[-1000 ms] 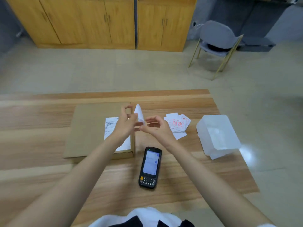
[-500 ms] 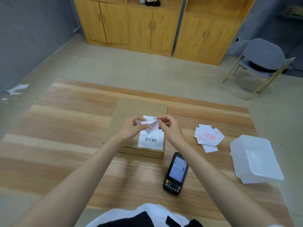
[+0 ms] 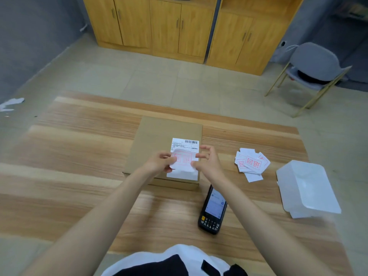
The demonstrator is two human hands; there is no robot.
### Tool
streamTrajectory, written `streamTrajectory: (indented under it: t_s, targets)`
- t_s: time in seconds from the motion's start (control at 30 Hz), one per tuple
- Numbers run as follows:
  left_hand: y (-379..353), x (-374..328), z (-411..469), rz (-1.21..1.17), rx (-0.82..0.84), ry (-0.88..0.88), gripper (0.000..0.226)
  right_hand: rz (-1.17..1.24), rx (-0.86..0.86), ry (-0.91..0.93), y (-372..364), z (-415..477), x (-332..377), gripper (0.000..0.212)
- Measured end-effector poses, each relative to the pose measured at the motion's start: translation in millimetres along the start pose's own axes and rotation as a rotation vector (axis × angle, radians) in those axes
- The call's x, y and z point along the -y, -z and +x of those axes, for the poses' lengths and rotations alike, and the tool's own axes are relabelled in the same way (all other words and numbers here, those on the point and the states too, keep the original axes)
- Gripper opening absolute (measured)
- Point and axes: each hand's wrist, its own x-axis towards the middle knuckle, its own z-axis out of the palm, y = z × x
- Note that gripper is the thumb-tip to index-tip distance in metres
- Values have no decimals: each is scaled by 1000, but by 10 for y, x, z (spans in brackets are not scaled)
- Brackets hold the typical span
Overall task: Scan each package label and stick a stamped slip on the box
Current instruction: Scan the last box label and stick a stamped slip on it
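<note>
A flat brown cardboard box [image 3: 155, 136] lies on the wooden table [image 3: 79, 156], with a white shipping label [image 3: 185, 144] on its right half. Over that label I hold a white slip [image 3: 183, 160] stamped in red, face up. My left hand [image 3: 159, 162] pinches its left edge and my right hand [image 3: 207, 162] pinches its right edge, the other fingers spread. The slip hides the middle of the label. A black handheld scanner [image 3: 213, 210] lies in front of the box, screen lit.
A loose pile of stamped slips [image 3: 252, 163] lies right of the box. A white plastic tub [image 3: 306, 188] sits near the table's right edge. Beyond the table are yellow wooden cabinets [image 3: 179, 26] and a grey chair [image 3: 310, 66]. Paper scraps [image 3: 12, 103] lie on the floor at left.
The slip, held curled and twisted between both hands earlier, is now spread flat with its red stamp up, lower over the label. The camera view has swung left.
</note>
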Motion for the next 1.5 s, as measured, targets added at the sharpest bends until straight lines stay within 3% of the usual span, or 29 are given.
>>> streamTrajectory:
  t_s: [0.1,0.23,0.47,0.63,0.87,1.0,1.23,1.5]
  targets:
    - [-52,121,56,-39,-25,73,16,-62,-40,-78,15,-5,-120,55]
    - [-100,223,107,-7,-87,133,17,-109,-23,-55,24,-52,-238,38]
    - [68,317,168,75,-145,103,20,-122,76,-36,-183,-64,-308,26]
    - [357,334,259,169,-271,60,22,-208,71,0,-452,36,-214,35]
    - [548,409,362,234,-275,35,21,-180,40,-36,-720,100,-171,21]
    - [587,454,371,288,-242,1,20,-136,21,-66,-787,113,-175,36]
    - [628,472,401,282,-284,3,18,-65,-12,-75,-872,139,-149,20]
    - [686,485,416,287,-306,19,19,-260,13,-39,-871,136,-155,36]
